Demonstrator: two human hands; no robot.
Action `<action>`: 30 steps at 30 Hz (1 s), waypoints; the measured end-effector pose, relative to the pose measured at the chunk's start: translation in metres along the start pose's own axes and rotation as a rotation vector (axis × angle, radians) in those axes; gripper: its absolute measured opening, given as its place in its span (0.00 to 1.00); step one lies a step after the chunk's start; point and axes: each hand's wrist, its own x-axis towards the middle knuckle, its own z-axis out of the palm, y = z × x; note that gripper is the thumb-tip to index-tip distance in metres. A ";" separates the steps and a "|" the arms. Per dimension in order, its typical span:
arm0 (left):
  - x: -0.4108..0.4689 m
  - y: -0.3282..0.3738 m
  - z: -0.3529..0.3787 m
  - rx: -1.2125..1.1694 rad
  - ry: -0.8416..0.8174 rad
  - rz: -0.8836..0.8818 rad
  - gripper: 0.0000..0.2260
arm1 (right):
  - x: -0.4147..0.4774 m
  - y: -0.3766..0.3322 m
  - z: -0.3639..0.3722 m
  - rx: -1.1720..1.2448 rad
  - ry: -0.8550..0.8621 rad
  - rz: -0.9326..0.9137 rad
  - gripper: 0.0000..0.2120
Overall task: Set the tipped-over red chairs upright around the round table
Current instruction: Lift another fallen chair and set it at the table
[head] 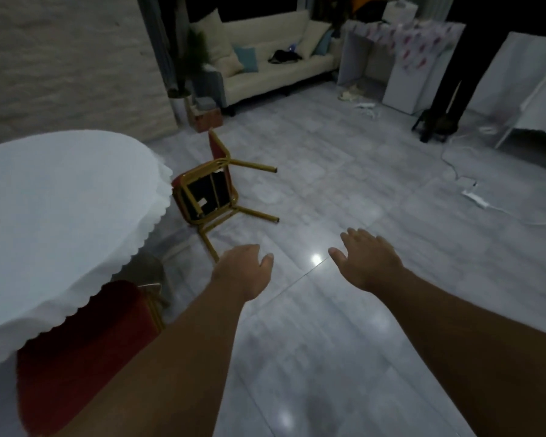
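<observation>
Grey tiled floor (344,171) fills most of the view, glossy, with a light reflection between the two hands.

Round table (54,197) at left, covered by a white scalloped cloth that hangs over the edge.

Cream sofa (275,55) against the far wall, cushions on it, a dark item on the seat. A draped side table (401,55) stands to its right.

Upright red chair (85,345) at bottom left, seat tucked partly under the tablecloth edge, a bit of gold frame visible at its right side.

Tipped-over red chair (207,190) lies on the floor just beside the table's right edge, ahead of the hands.
- On its side, black seat underside facing the camera.
- Gold legs point right and toward the camera; two run out to the right across the tiles, one angles down toward the left hand.
- Backrest points away, toward the sofa. Long axis runs roughly from near to far.
- Top of the seat faces the table.

Left hand (241,272): palm down, fingers loosely curled, thumb out to the right. Empty. It is near the tip of the closest chair leg; cannot tell if it touches, looks just short of it.

Right hand (368,258): palm down, fingers spread and extended forward. Empty, over bare floor, well apart from the chair.

Both forearms bare, reaching forward.

White cable and power strip (473,197) on the floor at right.
</observation>
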 end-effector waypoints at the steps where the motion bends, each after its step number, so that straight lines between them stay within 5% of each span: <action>1: 0.017 0.009 0.001 0.023 -0.009 0.005 0.26 | 0.014 0.006 -0.002 0.010 -0.001 0.000 0.32; 19: 0.407 0.114 -0.019 0.180 -0.101 0.154 0.26 | 0.353 0.098 -0.044 0.071 -0.069 0.109 0.32; 30: 0.624 0.208 -0.004 0.122 -0.103 0.011 0.27 | 0.583 0.216 -0.078 0.029 -0.118 0.003 0.32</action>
